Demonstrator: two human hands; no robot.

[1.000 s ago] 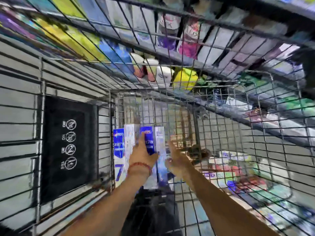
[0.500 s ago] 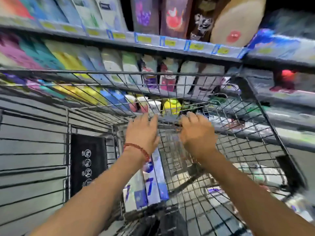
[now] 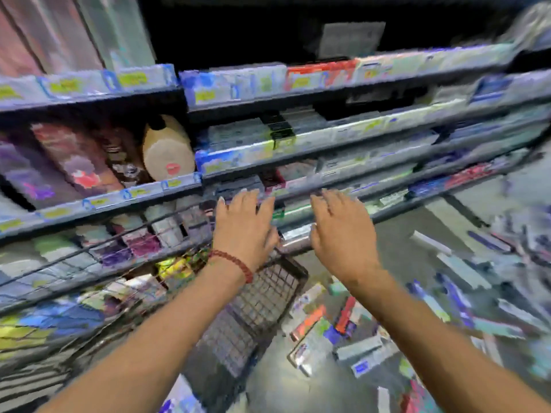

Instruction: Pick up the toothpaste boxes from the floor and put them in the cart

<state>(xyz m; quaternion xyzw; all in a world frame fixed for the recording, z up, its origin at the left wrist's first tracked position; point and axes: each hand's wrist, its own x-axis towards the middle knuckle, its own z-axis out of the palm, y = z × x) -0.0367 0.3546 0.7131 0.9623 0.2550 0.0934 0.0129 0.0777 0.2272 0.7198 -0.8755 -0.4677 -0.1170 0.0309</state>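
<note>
The picture is blurred by motion. My left hand (image 3: 243, 225), with a red bead bracelet on the wrist, is held out above the wire cart (image 3: 262, 296) with fingers straight and nothing in it. My right hand (image 3: 340, 234) is beside it, also spread and holding nothing. Several toothpaste boxes (image 3: 310, 320) lie scattered on the grey floor at the lower right, below my right forearm. A blue and white box (image 3: 179, 397) shows at the bottom edge, inside the cart.
Store shelves (image 3: 268, 153) full of boxed goods and price tags run across the view behind my hands. More boxes (image 3: 465, 296) are strewn over the floor toward the right. The cart's wire side fills the lower left.
Both hands let go of the boxes stood in the cart and lifted out over its rim. My view swung up and right, from the cart's inside to the shelves and floor.
</note>
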